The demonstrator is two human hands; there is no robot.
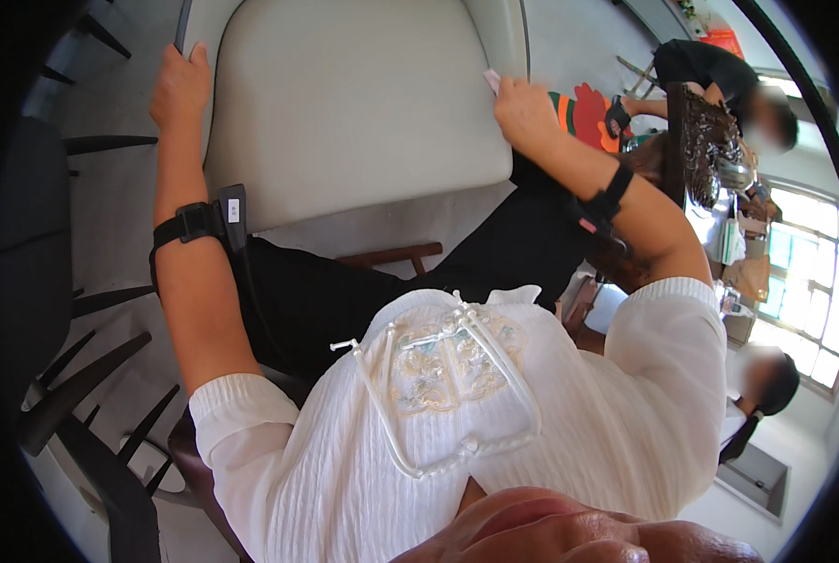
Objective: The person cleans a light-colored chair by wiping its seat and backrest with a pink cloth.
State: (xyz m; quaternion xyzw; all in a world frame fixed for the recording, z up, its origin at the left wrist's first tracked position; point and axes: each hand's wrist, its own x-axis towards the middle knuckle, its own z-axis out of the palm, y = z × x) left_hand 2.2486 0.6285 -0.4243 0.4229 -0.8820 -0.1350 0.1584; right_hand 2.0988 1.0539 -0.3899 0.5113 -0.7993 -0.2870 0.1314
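Note:
A cream upholstered armchair point(356, 105) with a dark piped edge stands before me, its padded seat facing up. My left hand point(181, 84) is closed around the rim of its left side, the thumb on the inner face. Over the right side of the seat is my right hand point(525, 112), slightly blurred. Its fingers pinch a small pale pink piece point(491, 81), perhaps folded cloth; most of it is hidden in the fist. Black straps with small devices sit on both my forearms.
Dark chairs point(29, 239) with thin black legs stand on the left. At the right are a carved dark wood table point(676, 148), a red and orange shape point(588, 116) on the floor and two other people. A brown wooden bar point(398, 255) shows between my legs.

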